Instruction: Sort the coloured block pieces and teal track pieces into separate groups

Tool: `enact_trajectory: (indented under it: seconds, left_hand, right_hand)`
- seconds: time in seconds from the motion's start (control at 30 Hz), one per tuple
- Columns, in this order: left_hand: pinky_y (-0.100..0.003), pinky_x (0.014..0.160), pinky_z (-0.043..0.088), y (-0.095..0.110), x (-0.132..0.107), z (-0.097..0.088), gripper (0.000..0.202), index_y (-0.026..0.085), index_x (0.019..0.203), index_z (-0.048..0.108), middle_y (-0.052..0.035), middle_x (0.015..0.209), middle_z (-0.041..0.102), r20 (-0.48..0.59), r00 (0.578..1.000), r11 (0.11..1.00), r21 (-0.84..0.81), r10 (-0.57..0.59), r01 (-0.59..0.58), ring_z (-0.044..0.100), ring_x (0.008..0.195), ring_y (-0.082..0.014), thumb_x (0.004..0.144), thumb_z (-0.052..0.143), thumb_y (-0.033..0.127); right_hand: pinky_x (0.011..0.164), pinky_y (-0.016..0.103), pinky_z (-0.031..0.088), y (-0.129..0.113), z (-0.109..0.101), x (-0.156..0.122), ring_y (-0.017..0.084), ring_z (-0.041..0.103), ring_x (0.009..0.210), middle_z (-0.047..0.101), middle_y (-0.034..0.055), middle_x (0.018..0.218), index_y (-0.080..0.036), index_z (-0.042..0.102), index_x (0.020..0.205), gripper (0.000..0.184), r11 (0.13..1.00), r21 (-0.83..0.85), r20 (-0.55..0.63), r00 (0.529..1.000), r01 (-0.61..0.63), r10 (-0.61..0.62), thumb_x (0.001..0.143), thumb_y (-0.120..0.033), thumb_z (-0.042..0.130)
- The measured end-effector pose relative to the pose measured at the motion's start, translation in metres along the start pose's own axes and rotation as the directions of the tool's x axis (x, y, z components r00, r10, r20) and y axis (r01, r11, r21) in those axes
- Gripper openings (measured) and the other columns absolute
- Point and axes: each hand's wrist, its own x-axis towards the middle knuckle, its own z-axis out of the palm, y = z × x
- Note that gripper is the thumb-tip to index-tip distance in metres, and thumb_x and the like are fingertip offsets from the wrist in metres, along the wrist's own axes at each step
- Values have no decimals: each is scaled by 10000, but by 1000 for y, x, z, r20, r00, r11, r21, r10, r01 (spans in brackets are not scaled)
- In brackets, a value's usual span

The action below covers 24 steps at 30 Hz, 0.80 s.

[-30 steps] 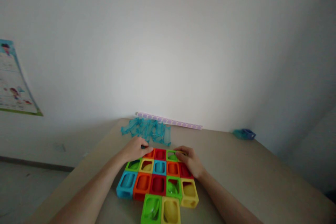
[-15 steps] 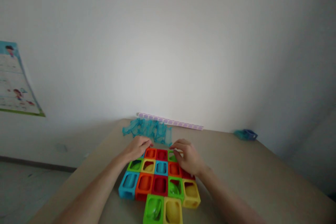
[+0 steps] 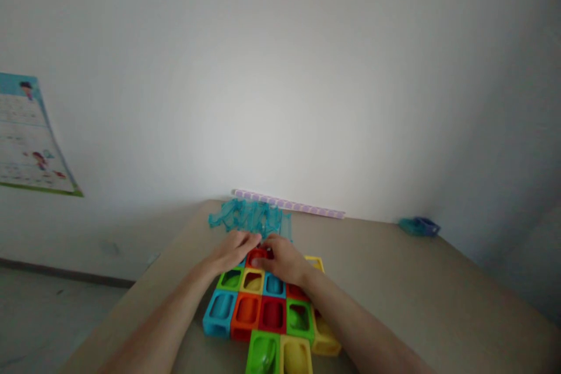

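Note:
A set of colourful hollow cube blocks with rounded window openings lies in rows on the table. My left hand point(image 3: 236, 249) bends over the back left corner, fingers together against a mostly covered blue block point(image 3: 242, 263). My right hand point(image 3: 284, 258) curls over the back row, its thumb and fingers around an orange-red block point(image 3: 256, 255); the fingertips are partly hidden behind it. Closer to me are a green block point(image 3: 263, 352) and a yellow block point(image 3: 297, 355), side by side. Another yellow block point(image 3: 314, 263) shows behind my right wrist.
Clear teal plastic pieces point(image 3: 248, 214) lie behind the blocks. A purple patterned strip point(image 3: 289, 204) runs along the wall. A small blue and teal piece point(image 3: 419, 225) is at the table's point(image 3: 394, 292) far right. A poster point(image 3: 35, 140) hangs at left.
My right hand has moved left along the back row, close to my left hand. A yellow block at the back right is now uncovered. The view has shifted slightly.

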Motion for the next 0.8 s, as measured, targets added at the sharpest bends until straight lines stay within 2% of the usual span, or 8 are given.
enact_trajectory:
  seconds: [0.1, 0.23, 0.37, 0.43, 0.5, 0.57, 0.7, 0.8]
  left_hand:
    - [-260, 613, 372, 4, -1, -3, 498, 139, 784, 662, -35, 716, 649, 30, 997, 997, 48, 66, -68, 568, 687, -177, 899, 383, 535]
    - [-253, 626, 374, 9, -4, -5, 357, 144, 895, 651, -21, 769, 649, 89, 988, 981, 133, 127, -138, 563, 703, -174, 821, 558, 481]
    - [-272, 682, 396, 10, -7, -6, 331, 155, 912, 597, -32, 813, 626, 27, 988, 973, 172, 151, -153, 555, 759, -192, 812, 574, 470]
    - [-285, 728, 406, 8, -9, -7, 310, 167, 968, 556, -42, 879, 620, -2, 985, 976, 130, 175, -173, 559, 814, -198, 848, 531, 451]
    - [-297, 770, 406, 6, -10, -7, 296, 177, 1025, 507, -45, 918, 605, -48, 978, 978, 63, 204, -201, 554, 843, -193, 883, 480, 435]
    - [-301, 775, 407, 4, -11, -5, 311, 185, 1052, 467, -39, 913, 585, -100, 968, 971, -39, 231, -236, 544, 831, -184, 895, 449, 453]
    - [-270, 669, 401, 6, -9, 0, 373, 191, 1021, 449, -16, 835, 552, -80, 967, 922, -290, 244, -256, 507, 729, -156, 892, 399, 537]
    - [-259, 623, 373, 10, -10, 3, 424, 187, 980, 461, -3, 775, 537, -13, 961, 898, -355, 275, -262, 476, 671, -143, 873, 386, 591]
  right_hand:
    - [708, 277, 435, -2, -1, -1, 170, 539, 787, 577, 55, 906, -158, 599, 891, 230, 999, 45, -40, 999, -6, 8, 752, -320, 684]
    - [706, 257, 444, -5, -5, -4, 142, 539, 773, 563, 46, 954, -165, 592, 891, 187, 995, 102, -34, 999, 2, 1, 734, -223, 676]
    - [716, 254, 450, 3, -19, -6, 143, 567, 811, 593, 64, 1084, -173, 546, 1122, 432, 990, 139, 48, 999, -30, 24, 699, -117, 619]
    - [683, 259, 444, 12, -29, -7, 158, 579, 781, 648, 53, 995, -169, 590, 1104, 434, 989, 129, 135, 990, -68, 50, 676, -105, 613]
    - [616, 254, 423, 23, -37, -8, 161, 576, 684, 675, 25, 795, -160, 679, 917, 255, 988, 111, 232, 970, -104, 76, 665, -150, 643]
    - [562, 237, 395, 31, -40, -8, 148, 560, 610, 661, 4, 667, -157, 708, 781, 120, 985, 106, 301, 949, -135, 98, 690, -214, 655]
    - [563, 224, 396, 37, -31, -5, 155, 585, 658, 697, 13, 745, -154, 730, 874, 209, 979, 130, 300, 947, -157, 112, 738, -296, 657]
    - [591, 228, 415, 33, -21, -2, 166, 598, 709, 712, 26, 830, -155, 722, 957, 279, 981, 144, 265, 960, -128, 87, 766, -343, 643]
